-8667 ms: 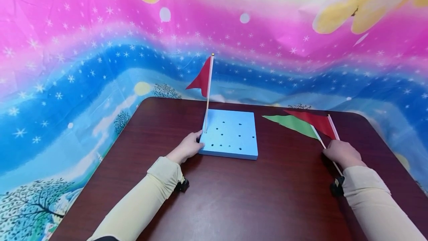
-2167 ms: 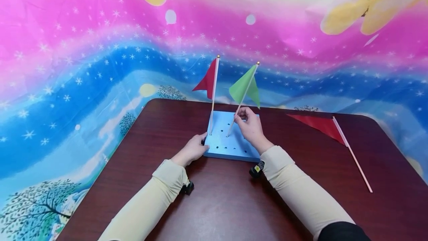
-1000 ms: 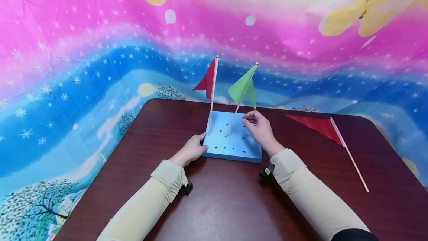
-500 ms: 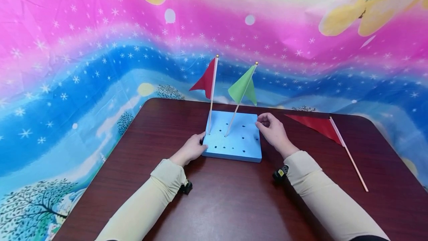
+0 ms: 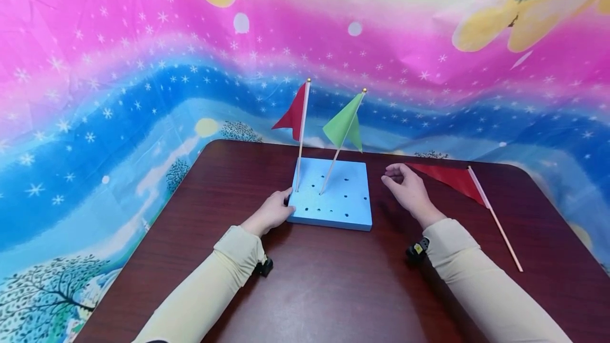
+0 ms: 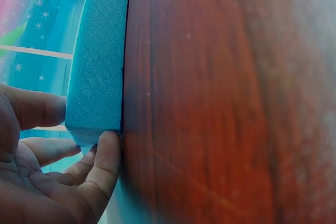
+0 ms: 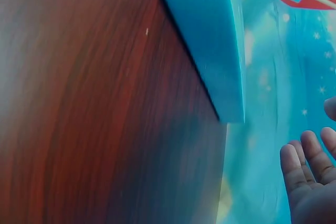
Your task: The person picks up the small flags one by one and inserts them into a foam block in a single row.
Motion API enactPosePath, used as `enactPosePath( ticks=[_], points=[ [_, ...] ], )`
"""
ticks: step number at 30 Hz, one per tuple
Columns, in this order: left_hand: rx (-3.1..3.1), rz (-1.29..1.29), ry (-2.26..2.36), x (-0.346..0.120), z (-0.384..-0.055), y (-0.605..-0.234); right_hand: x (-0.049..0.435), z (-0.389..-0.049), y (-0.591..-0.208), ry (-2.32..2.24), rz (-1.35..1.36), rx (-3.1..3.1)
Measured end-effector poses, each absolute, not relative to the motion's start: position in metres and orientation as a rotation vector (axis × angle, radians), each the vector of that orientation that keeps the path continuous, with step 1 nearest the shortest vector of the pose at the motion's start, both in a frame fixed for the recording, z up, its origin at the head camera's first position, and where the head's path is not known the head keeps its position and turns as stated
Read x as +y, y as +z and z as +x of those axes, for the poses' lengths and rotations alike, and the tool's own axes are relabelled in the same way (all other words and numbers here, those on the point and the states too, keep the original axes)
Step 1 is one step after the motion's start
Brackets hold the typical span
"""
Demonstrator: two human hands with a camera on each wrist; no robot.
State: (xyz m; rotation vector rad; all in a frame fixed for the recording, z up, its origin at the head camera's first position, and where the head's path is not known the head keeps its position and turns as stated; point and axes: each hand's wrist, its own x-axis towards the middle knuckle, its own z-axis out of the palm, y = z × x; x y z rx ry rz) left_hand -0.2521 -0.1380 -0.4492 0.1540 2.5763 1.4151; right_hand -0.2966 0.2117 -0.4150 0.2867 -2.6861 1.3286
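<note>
A light blue foam board (image 5: pixel 333 216) with several small holes lies on the table. My left hand (image 5: pixel 270 211) grips its near left corner, thumb at the near side; the left wrist view shows the fingers (image 6: pixel 107 153) against the board's side. A red flag (image 5: pixel 296 113) stands upright in a hole near the left edge. A green flag (image 5: pixel 344 125) leans right from a hole farther in. My right hand (image 5: pixel 410 189) is held right of the board with relaxed fingers and nothing in them. Beyond it lies a second red flag (image 5: pixel 450 176), its cloth partly behind the hand.
The dark brown wooden table (image 5: pixel 305 290) has rounded far corners. Right behind its far edge hangs a colourful printed cloth (image 5: pixel 410 68). The lying flag's wooden stick (image 5: pixel 506 240) points toward the near right.
The right hand placed the green flag in the board, having earlier laid the red flag down. It let go of the stick and moved right, off the board. The left hand stays.
</note>
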Motion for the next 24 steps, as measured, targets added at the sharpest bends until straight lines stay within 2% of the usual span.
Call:
enactPosePath(
  ticks=[24],
  points=[
    [2.579, 0.121, 1.398, -0.138, -0.253, -0.448, 0.277, -0.282, -0.42, 1.127, 0.201, -2.733]
  ],
)
